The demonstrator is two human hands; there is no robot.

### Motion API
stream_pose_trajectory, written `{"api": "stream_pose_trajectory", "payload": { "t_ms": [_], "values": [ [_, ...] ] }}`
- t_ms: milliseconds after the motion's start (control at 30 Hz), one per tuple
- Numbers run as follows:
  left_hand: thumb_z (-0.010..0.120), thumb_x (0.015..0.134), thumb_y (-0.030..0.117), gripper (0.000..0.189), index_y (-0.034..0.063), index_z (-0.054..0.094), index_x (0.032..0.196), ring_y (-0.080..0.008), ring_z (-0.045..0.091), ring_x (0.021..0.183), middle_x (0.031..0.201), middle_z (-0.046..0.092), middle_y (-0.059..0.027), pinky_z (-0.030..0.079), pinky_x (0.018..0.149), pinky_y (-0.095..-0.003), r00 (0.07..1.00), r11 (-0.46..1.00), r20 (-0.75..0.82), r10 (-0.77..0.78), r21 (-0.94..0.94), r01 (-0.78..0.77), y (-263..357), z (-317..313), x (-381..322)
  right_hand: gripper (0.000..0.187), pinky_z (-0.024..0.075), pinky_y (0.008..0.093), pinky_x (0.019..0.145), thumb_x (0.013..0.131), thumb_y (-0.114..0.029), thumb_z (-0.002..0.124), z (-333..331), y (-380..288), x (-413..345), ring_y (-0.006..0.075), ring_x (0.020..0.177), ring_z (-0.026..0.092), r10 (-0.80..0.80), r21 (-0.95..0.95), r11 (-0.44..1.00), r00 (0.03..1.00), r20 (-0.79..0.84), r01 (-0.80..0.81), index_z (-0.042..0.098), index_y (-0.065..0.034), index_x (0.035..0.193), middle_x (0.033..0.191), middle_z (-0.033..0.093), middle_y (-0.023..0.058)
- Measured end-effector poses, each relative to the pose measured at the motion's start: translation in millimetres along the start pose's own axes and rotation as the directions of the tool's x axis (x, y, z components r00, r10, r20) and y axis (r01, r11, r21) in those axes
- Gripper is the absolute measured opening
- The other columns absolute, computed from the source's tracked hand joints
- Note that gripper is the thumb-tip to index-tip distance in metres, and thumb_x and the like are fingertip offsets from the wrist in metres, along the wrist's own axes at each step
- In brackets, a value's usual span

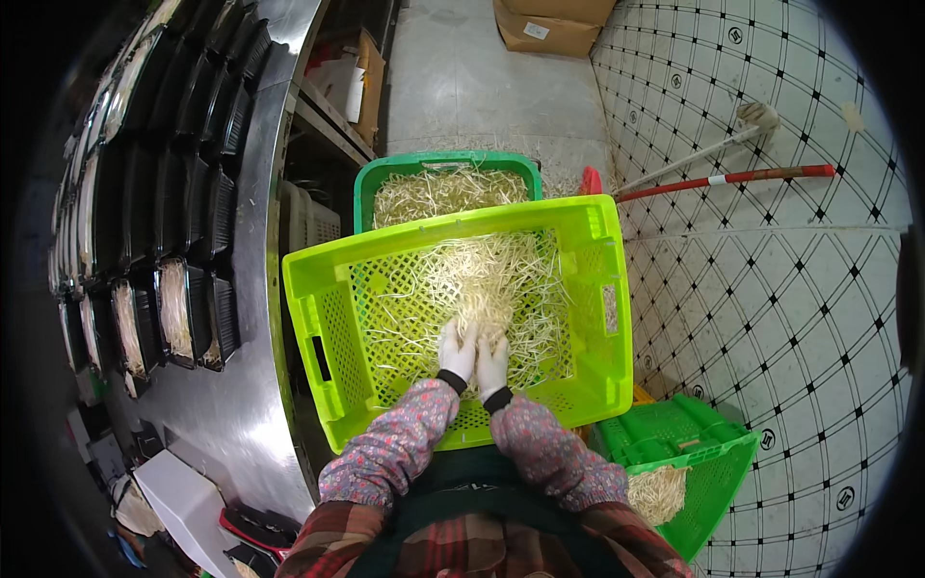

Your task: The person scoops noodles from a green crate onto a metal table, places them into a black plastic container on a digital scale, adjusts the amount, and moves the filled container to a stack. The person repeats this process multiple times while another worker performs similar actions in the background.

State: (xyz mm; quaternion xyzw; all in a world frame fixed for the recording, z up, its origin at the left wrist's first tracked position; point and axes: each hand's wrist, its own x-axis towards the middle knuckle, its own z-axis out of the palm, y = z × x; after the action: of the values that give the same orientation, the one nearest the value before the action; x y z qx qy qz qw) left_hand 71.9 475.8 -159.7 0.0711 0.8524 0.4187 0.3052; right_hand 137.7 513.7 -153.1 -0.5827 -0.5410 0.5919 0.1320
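Both my hands wear white gloves and reach down into a lime-green plastic crate [498, 436] with a perforated floor. Between my left hand [457, 352] and my right hand [493, 363] is a bunch of pale bean sprouts [485, 309], with the fingers of both hands cupped against it. More loose sprouts [498, 260] lie beyond, thickest along the far side and right half of the crate. On the left, only scattered strands cover the mesh. My fingertips are partly hidden by the sprouts.
Left, a stainless-steel table [253, 404] holds stacked black plastic trays [177, 311], some with sprouts. A dark green crate [361, 188] of sprouts stands behind mine. At right are another green crate [723, 477], a red pole [788, 173] and a patterned wall [795, 289]. A cardboard box [553, 32] is farther back.
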Motion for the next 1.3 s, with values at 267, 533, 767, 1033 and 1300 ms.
{"api": "stream_pose_trajectory", "payload": {
  "t_ms": [267, 533, 767, 1033, 1300],
  "values": [
    [0.055, 0.09, 0.045, 0.066, 0.0007, 0.04, 0.136, -0.036, 0.045, 0.122, 0.135, 0.046, -0.0236, 0.033, 0.105, -0.0437, 0.947, 0.939, -0.033, 0.321, 0.147, -0.313, 74.7, -17.2, 69.4, 0.062, 0.0347, 0.035, 0.101, 0.094, -0.033, 0.056, -22.2, -73.6, 51.1, 0.0216, 0.121, 0.041, -0.144, 0.322, 0.937, 0.989, 0.016, 0.131, 0.033, 0.0031, 0.139, 0.135, 0.042, 0.017],
    [0.053, 0.089, 0.046, 0.055, -0.0003, 0.058, 0.118, -0.0395, 0.053, 0.11, 0.114, 0.059, -0.0253, 0.038, 0.099, -0.0442, 0.958, 0.95, -0.132, 0.255, 0.217, -0.223, 51.0, 5.9, 138.3, 0.08, 0.0168, 0.0452, 0.113, 0.09, -0.053, 0.05, -11.0, -50.3, 120.4, 0.037, 0.138, 0.021, -0.012, -0.028, 1.0, 0.966, -0.258, 0.005, 0.026, 0.0015, 0.144, 0.149, 0.023, 0.0235],
    [0.047, 0.093, 0.05, 0.068, -0.007, 0.046, 0.131, -0.0304, 0.045, 0.126, 0.133, 0.05, -0.022, 0.032, 0.106, -0.035, 0.99, 0.95, 0.11, -0.085, -0.291, 0.114, 40.4, 47.1, 95.3, 0.073, 0.0299, 0.0361, 0.106, 0.091, -0.05, 0.053, 10.6, -20.3, 123.7, 0.0339, 0.126, 0.042, -0.033, 0.22, 0.974, 0.996, -0.079, 0.049, 0.04, 0.0067, 0.135, 0.137, 0.044, 0.024],
    [0.047, 0.097, 0.042, 0.052, -0.0032, 0.049, 0.124, -0.0187, 0.051, 0.106, 0.117, 0.057, -0.0136, 0.039, 0.094, -0.0304, 0.955, 0.578, -0.118, -0.271, -0.814, 0.064, 91.6, -4.5, -9.2, 0.056, 0.0331, 0.0405, 0.103, 0.091, -0.038, 0.057, -25.7, -106.5, 29.1, 0.037, 0.119, 0.046, -0.352, -0.086, 0.924, 0.918, 0.184, 0.372, 0.049, 0.0046, 0.127, 0.127, 0.05, 0.0249],
    [0.039, 0.099, 0.046, 0.06, 0.0003, 0.038, 0.138, -0.0204, 0.043, 0.124, 0.138, 0.044, -0.0126, 0.032, 0.105, -0.0313, 0.802, 0.294, -0.531, -0.273, -0.84, -0.457, 71.8, -104.6, -77.6, 0.048, 0.0381, 0.0382, 0.098, 0.086, -0.03, 0.064, 24.6, -195.9, -103.2, 0.0327, 0.113, 0.051, -0.564, -0.05, 0.638, 0.51, 0.649, 0.769, 0.054, 0.0011, 0.122, 0.121, 0.056, 0.0183]
  ]
}}
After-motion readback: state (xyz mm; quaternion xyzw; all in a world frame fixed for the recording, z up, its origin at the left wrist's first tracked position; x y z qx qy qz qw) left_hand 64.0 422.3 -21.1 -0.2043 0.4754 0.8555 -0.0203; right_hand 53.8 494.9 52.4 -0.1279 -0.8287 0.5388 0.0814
